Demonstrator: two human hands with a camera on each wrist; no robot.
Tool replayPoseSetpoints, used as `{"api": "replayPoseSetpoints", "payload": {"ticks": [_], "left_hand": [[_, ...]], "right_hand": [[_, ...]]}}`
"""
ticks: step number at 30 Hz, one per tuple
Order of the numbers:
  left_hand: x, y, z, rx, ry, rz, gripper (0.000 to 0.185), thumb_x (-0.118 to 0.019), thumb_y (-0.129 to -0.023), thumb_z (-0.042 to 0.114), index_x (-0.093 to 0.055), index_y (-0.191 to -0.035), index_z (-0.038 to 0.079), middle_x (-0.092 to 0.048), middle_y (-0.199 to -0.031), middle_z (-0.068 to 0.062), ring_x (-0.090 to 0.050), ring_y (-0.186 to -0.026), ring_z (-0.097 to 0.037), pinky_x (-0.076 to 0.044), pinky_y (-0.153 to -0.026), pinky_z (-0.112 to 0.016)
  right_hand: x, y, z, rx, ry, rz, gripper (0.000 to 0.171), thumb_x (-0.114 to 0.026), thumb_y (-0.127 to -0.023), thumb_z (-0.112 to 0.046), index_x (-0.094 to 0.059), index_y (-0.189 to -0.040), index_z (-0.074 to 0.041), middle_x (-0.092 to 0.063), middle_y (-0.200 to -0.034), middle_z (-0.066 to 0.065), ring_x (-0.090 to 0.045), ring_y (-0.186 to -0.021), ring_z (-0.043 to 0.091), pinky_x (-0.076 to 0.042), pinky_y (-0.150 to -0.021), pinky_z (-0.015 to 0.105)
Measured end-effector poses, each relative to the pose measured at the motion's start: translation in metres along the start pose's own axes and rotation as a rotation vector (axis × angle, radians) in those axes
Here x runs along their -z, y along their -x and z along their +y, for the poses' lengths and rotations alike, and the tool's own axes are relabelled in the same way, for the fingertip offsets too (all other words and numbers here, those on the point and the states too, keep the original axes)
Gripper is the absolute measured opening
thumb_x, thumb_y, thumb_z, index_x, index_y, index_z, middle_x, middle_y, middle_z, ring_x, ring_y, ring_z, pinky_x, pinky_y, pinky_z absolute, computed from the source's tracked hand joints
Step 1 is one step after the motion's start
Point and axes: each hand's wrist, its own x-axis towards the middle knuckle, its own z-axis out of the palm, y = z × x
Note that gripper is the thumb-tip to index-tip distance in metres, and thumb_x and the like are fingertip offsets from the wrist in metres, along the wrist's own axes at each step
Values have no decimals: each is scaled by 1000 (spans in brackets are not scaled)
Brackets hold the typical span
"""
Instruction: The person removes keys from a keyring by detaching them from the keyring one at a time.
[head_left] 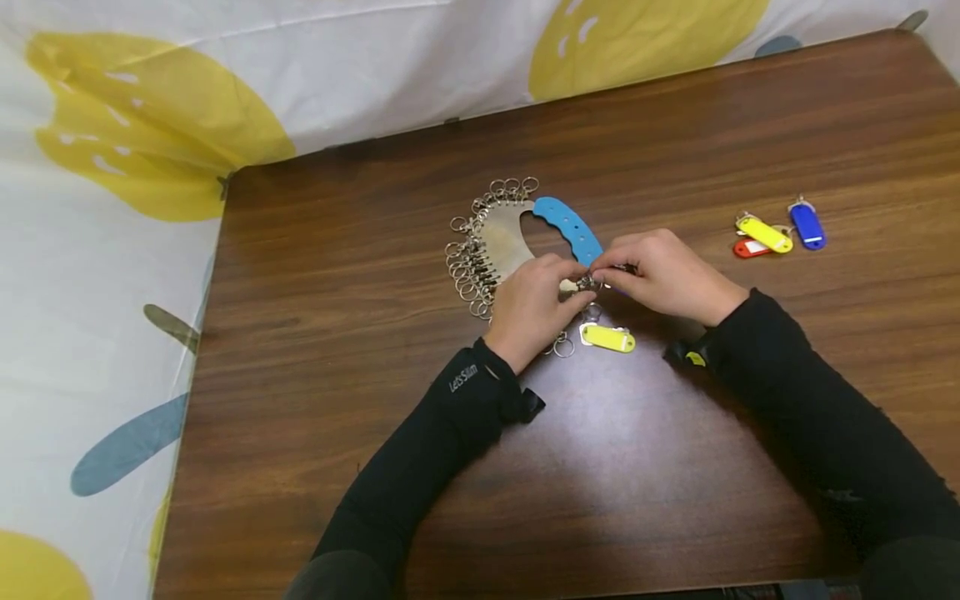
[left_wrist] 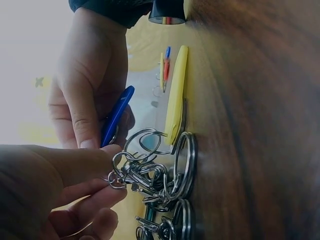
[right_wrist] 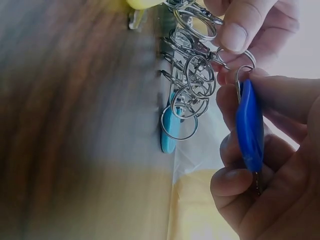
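A metal key holder (head_left: 504, 237) with a light-blue handle (head_left: 564, 221) lies on the table, its curved edge lined with clips and split rings (head_left: 467, 279). My left hand (head_left: 534, 302) pinches one of these split rings (right_wrist: 253, 58) between thumb and fingers. My right hand (head_left: 667, 271) holds a blue key tag (right_wrist: 250, 127), pinching near its small wire ring (right_wrist: 239, 75). That wire ring sits against the split ring; whether they are linked I cannot tell. Close below the hands, a yellow key tag (head_left: 608, 338) lies beside a ring at the holder's near end.
At the right of the wooden table (head_left: 337, 400) lies a small group of tags: a yellow tag (head_left: 765, 234) over a red tag (head_left: 750, 248), with a blue tag (head_left: 807, 225) next to them. A patterned cloth (head_left: 375, 67) hangs along the back and left edges.
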Motion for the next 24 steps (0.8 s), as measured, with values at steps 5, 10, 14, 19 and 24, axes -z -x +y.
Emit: {"api": "replayPoseSetpoints", "payload": {"ticks": [5,10,14,19,24], "left_hand": [[0,0,0,12,26,-11,33,-67,-87,38,-68,-117,23,-68,-110,5,-64,-93,-11,-50,-68,-27],[-1,0,0,49,59,-7,40,-63,-88,45,-66,-120,21,-67,-115,4,-64,-102,-12,-52,-74,-29],[-1,1,0,80,62,10,41,-60,-88,50,-68,-116,21,-68,-113,3,-65,-97,-11,-51,-72,-27],[-1,2,0,86,70,23,35,-61,-88,49,-71,-108,23,-69,-102,3,-63,-82,-10,-46,-62,-23],[-1,1,0,66,59,20,33,-64,-87,46,-71,-109,23,-69,-107,3,-65,-88,-10,-49,-65,-24]], "right_hand": [[0,-1,1,-4,2,-1,12,-68,-85,-6,-74,-94,-7,-71,-86,3,-59,-70,10,-44,-63,24],[1,0,0,-2,3,9,11,-68,-84,-5,-74,-94,-6,-71,-84,4,-56,-68,8,-43,-62,23],[1,1,0,-11,10,11,11,-68,-85,-5,-74,-95,-5,-71,-85,4,-56,-68,8,-43,-61,23],[1,0,-1,-9,9,11,11,-68,-85,-5,-74,-95,-6,-71,-85,4,-57,-68,9,-43,-62,23],[1,0,0,-2,8,2,11,-68,-85,-6,-74,-94,-6,-70,-84,3,-56,-67,8,-43,-61,23]]}}
